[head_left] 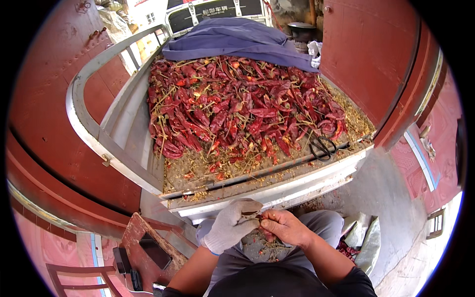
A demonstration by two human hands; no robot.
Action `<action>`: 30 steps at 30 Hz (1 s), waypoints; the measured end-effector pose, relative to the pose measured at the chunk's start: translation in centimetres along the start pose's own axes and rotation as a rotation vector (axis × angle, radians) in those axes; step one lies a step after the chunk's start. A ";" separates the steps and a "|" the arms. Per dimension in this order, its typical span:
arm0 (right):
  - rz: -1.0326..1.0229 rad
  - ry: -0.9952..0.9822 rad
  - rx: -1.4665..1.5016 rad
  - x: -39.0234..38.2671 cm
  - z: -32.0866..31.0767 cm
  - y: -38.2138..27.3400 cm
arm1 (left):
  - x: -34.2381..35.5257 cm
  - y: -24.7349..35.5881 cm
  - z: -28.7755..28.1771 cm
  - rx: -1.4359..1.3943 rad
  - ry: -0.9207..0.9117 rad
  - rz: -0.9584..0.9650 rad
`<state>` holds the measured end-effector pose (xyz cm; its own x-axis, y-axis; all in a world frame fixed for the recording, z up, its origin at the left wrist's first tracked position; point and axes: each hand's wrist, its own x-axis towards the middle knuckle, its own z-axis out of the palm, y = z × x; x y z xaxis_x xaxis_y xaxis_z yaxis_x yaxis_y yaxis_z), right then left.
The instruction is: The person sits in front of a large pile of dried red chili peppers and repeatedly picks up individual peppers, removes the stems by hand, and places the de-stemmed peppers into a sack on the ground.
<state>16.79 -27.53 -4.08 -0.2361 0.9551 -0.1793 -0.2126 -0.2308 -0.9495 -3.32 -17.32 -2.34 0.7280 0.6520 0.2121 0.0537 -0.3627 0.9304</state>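
Note:
My left hand (231, 225), in a pale knit glove, is closed in a pinch at the stem end of a dried red chilli (268, 235). My bare right hand (283, 227) grips the same chilli, touching the left, with the chilli partly hidden under its fingers. Both hands are low over my lap, in front of the pale lower edge of a truck bed (316, 168). On the bed lies a heap of dried red chillies (242, 104) with stems and scattered seeds. A black cord loop (321, 148) rests at the bed's front right.
A blue cloth (227, 42) covers the heap's back. Red metal doors (371, 49) flank the bed; a curved rail (79, 109) runs along its left. A worn board (138, 227) with a dark phone (156, 252) is at lower left, pale sacks (366, 247) at lower right.

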 end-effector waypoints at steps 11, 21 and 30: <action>-0.014 -0.164 -0.143 -1.3 -0.9 -2.2 | 1.9 0.8 -2.2 0.351 -0.505 0.333; -0.113 -0.175 0.464 -2.3 0.3 1.2 | -4.1 -2.2 3.2 -0.496 -0.055 -0.363; -0.219 0.177 0.749 -4.4 -2.5 2.3 | -3.5 -3.6 1.2 -0.082 -0.130 -0.446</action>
<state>19.66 -31.81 -6.12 0.0254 0.9939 -0.1070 -0.8320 -0.0383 -0.5534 -5.29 -19.11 -6.79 0.7261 0.6413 -0.2481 0.3304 -0.0090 0.9438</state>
